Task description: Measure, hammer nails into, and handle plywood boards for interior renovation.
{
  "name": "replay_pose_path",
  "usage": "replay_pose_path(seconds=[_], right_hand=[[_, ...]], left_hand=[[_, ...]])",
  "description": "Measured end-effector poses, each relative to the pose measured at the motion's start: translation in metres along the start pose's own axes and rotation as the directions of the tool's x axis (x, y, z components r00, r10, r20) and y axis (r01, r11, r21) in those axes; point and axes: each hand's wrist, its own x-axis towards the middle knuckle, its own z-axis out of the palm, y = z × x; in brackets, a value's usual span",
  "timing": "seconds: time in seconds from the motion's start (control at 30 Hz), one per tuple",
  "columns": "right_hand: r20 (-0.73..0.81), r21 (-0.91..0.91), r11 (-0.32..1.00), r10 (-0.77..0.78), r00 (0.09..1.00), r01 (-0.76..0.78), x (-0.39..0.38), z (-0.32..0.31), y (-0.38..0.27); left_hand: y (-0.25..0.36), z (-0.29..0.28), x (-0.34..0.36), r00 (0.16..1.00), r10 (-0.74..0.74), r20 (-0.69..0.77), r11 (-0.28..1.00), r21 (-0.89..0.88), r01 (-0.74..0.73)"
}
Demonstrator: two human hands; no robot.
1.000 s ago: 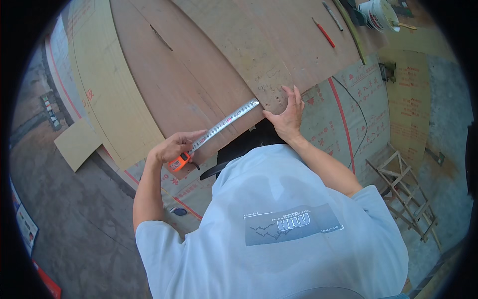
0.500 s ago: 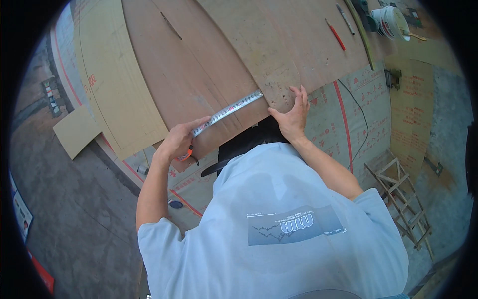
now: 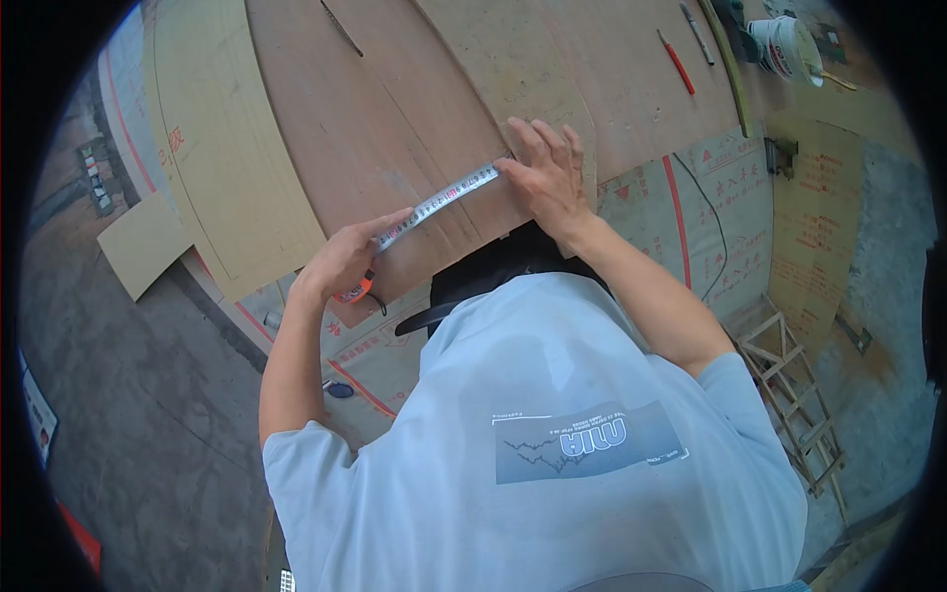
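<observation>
My left hand (image 3: 350,257) is closed on an orange tape measure (image 3: 353,288), with an index finger along its extended silver blade (image 3: 442,199). The blade lies slantwise across a pinkish plywood board (image 3: 326,128) near its front edge. My right hand (image 3: 547,183) rests with fingers extended on a curved, weathered plywood strip (image 3: 493,59), its thumb at the blade's far end and partly hiding it. A pale yellow curved strip (image 3: 197,128) lies to the left. A red pencil (image 3: 678,63) and a silver marker (image 3: 697,35) lie on the boards at the upper right.
A white bucket with a brush (image 3: 779,49) stands at the upper right. A loose square board (image 3: 143,242) juts out on the left. Printed sheeting (image 3: 720,227) with a dark cable is right of the boards, and a wooden frame (image 3: 784,385) stands below it.
My right hand has moved up and leftward from the board's front edge to the blade's end, its fingers now extended over the strip. My left hand still holds the tape measure.
</observation>
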Motion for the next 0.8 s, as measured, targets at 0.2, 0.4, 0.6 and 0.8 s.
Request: replay_pose_path(seconds=[0.2, 0.4, 0.6, 0.8], right_hand=[[0.072, 0.016, 0.993, -0.120, 0.990, 0.119, 0.009, 0.005, 0.001], [0.072, 0.042, 0.998, -0.059, 0.996, 0.056, 0.006, 0.006, 0.003], [0.036, 0.310, 0.811, 0.511, 0.859, -0.496, -0.045, -0.005, 0.012], [0.191, 0.203, 0.751, 0.599, 0.778, -0.628, -0.053, -0.010, -0.006]], left_hand=[[0.011, -0.004, -0.004, 0.999, 0.030, -0.036, 0.999, 0.044, -0.028], [0.015, 0.005, 0.001, 0.990, 0.073, -0.122, 0.982, 0.184, -0.049], [0.025, 0.000, 0.001, 0.991, 0.030, -0.133, 0.975, 0.221, 0.000], [0.015, 0.002, 0.003, 0.990, 0.025, -0.137, 0.987, 0.161, -0.003]])
